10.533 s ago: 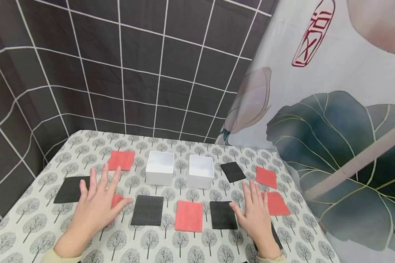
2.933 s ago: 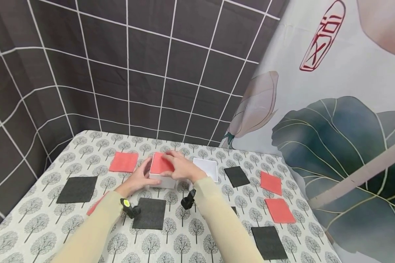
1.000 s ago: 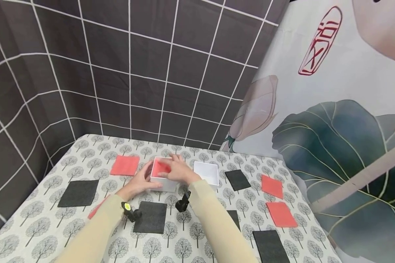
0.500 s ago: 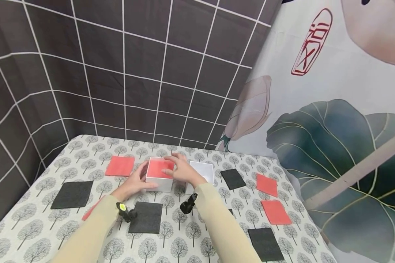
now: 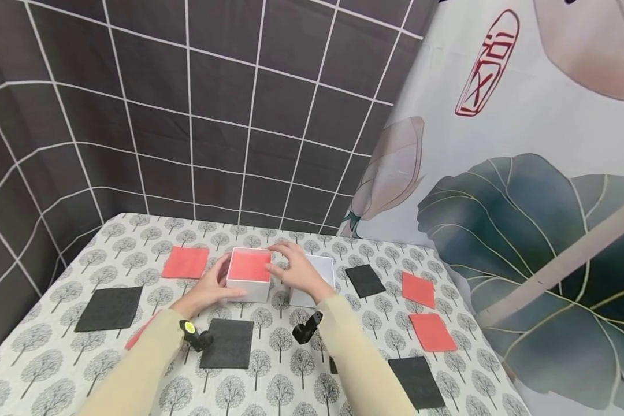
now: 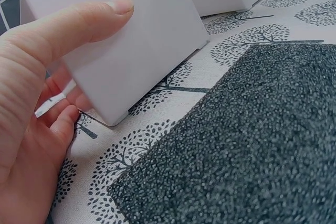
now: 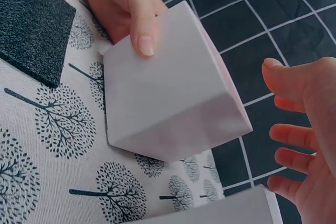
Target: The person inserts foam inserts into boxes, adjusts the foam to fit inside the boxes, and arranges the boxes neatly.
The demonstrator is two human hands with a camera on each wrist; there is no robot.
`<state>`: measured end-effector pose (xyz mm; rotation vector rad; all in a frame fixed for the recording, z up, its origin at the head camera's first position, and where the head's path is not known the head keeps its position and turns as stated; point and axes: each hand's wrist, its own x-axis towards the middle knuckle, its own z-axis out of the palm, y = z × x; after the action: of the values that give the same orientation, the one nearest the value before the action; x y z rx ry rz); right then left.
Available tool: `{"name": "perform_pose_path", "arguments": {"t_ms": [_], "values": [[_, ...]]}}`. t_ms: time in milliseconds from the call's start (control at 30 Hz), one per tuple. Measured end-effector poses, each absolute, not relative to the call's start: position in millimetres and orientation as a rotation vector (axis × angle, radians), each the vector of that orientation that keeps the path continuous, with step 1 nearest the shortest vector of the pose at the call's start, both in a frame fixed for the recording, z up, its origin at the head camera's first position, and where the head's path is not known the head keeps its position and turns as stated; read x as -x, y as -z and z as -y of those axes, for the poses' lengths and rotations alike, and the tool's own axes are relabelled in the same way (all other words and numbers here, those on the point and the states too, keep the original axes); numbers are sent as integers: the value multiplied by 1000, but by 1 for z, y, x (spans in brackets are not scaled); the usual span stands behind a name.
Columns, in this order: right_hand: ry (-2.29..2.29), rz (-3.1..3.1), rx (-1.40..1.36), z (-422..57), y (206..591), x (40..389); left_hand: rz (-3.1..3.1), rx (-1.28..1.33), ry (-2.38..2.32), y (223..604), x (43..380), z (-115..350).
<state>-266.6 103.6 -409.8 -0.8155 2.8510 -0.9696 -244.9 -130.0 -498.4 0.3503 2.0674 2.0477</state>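
A white open-topped box (image 5: 248, 290) stands on the table, with a red felt-like square (image 5: 249, 266) lying flat inside it. My left hand (image 5: 208, 289) holds the box at its left side; in the left wrist view the thumb (image 6: 100, 22) lies across the front face and the other fingers go round the side. Beside the box's right rim is my right hand (image 5: 303, 273), its fingers loosely bent with nothing between them. In the right wrist view those fingers (image 7: 294, 136) are apart from the box. A second white box (image 5: 321, 267) is partly hidden behind the right hand.
Black squares lie in front (image 5: 226, 344), at left (image 5: 109, 308), at back right (image 5: 365, 280) and at front right (image 5: 417, 381). Red squares lie at back left (image 5: 185, 262) and at right (image 5: 418, 289). The forearms partly cover two more squares. A dark checked curtain (image 5: 218, 144) hangs behind.
Both hands were spread over the table earlier. The red square from the front middle went onto the box, then down inside it. Lately my right hand has drawn back to the right.
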Motion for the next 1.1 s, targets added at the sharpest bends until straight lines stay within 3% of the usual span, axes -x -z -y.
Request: {"name": "perform_pose_path", "arguments": {"t_ms": [1100], "values": [[1140, -2957, 977, -192, 400, 234, -2124, -375, -2026, 502, 245, 128]]}}
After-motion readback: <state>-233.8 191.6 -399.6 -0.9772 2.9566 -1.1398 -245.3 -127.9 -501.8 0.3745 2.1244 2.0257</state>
